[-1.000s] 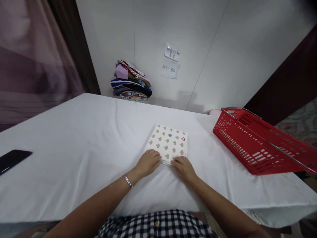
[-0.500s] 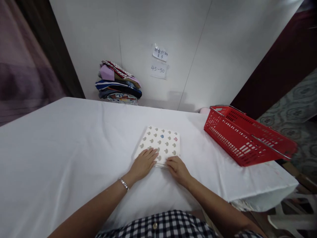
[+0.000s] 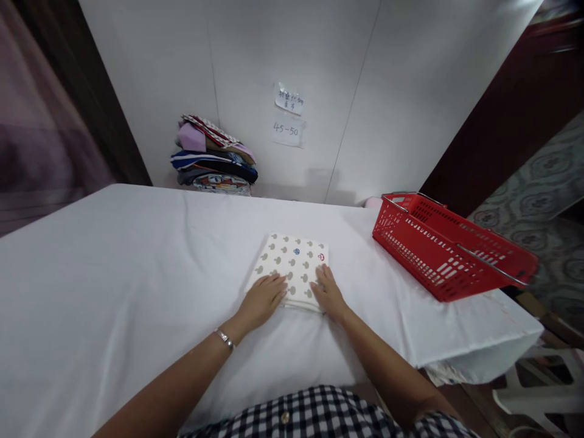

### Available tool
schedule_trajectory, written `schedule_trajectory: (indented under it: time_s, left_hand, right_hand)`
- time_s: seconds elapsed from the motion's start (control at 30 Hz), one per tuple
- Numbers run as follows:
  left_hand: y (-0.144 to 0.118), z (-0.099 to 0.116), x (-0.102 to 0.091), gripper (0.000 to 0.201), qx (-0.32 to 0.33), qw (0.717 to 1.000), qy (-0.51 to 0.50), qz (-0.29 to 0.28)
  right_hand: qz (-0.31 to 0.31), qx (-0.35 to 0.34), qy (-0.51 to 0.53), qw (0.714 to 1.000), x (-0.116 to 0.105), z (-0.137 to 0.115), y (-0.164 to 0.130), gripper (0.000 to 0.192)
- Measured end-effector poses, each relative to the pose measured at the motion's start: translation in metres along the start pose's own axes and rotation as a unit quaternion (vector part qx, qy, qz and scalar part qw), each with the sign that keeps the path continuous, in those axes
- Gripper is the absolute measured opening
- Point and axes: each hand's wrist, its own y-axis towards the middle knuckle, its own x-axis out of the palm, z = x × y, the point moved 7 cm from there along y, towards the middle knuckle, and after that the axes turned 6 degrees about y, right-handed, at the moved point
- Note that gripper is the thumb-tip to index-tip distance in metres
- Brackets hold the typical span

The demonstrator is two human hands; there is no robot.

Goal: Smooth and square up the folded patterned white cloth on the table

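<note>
A folded cream cloth (image 3: 292,263) printed with small grey shapes lies in the middle of a table covered by a white sheet (image 3: 114,274). My left hand (image 3: 261,299) lies flat on the cloth's near left corner, fingers spread. My right hand (image 3: 326,293) presses flat on its near right part. Neither hand grips anything. A silver bracelet sits on my left wrist.
A red plastic basket (image 3: 449,250) stands tilted at the table's right edge. A stack of folded clothes (image 3: 213,157) sits at the back against the white wall, under two paper notes (image 3: 287,114). A white stool (image 3: 533,389) is on the floor to the right.
My right hand slid from the cloth's near edge up onto its top. My left hand stayed on the near left corner. The view swung right, and the dark phone at the left left the frame.
</note>
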Motion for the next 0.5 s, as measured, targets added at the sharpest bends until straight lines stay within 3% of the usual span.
schedule_trajectory:
  time_s: [0.13,0.23,0.3,0.4,0.5]
  left_hand:
    - [0.009,-0.048,-0.021,0.038,-0.199,0.977,-0.043,0.065]
    - [0.004,-0.072,-0.010,0.040,-0.334,0.936,-0.109,0.013]
    - [-0.005,-0.068,0.000,0.040,-0.381,0.912,-0.151,-0.008]
    - [-0.023,-0.045,0.012,0.040,-0.403,0.883,-0.242,-0.004]
    - [-0.037,-0.022,0.029,0.038,-0.410,0.823,-0.392,-0.034]
  right_hand:
    - [0.047,0.092,0.149,0.983,0.004,0.014,-0.019,0.058]
    - [0.059,0.100,0.179,0.977,0.009,0.020,-0.023,0.057]
    - [0.047,0.076,0.153,0.984,0.004,0.024,-0.016,0.057]
    - [-0.003,0.017,0.049,0.999,-0.020,0.028,0.007,0.053]
    - [-0.039,-0.033,-0.108,0.993,-0.048,0.021,0.031,0.045]
